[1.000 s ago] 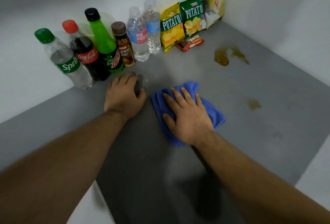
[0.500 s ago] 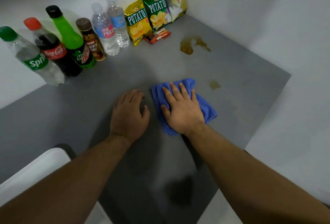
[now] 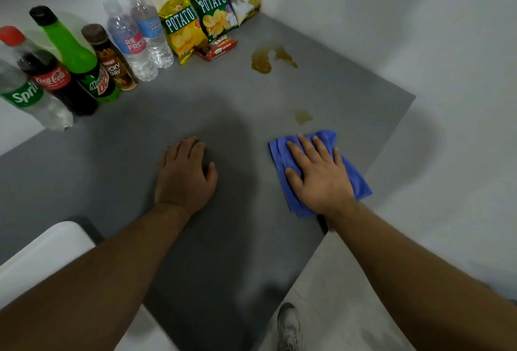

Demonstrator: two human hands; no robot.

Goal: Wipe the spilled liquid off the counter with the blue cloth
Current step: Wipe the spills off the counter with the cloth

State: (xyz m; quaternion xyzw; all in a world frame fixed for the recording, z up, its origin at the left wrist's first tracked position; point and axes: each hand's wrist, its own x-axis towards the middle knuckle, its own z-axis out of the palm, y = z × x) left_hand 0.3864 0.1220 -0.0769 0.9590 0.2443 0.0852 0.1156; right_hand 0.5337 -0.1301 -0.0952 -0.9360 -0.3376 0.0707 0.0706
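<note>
Along the back wall stand 6 bottles: a Sprite (image 3: 26, 96), a Coca-Cola (image 3: 44, 75), a green Mountain Dew (image 3: 84, 62), a brown Lucky Day (image 3: 112, 62) and 2 clear water bottles (image 3: 131, 43). Beside them, 3 snack bags lean in the corner (image 3: 212, 9), with a small red packet (image 3: 216, 48) lying flat in front. A grey shoe (image 3: 289, 325) shows on the floor below.

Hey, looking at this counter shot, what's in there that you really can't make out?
All in the head view:
- Counter under the blue cloth: covered by the cloth and the right hand, so wet or dry cannot be told.
- Sprite bottle: cap and left side cut off by the frame's left edge.
- Far water bottle: label print too blurred to read.
- Counter beneath the left hand: hidden by the palm and in shadow.
</note>
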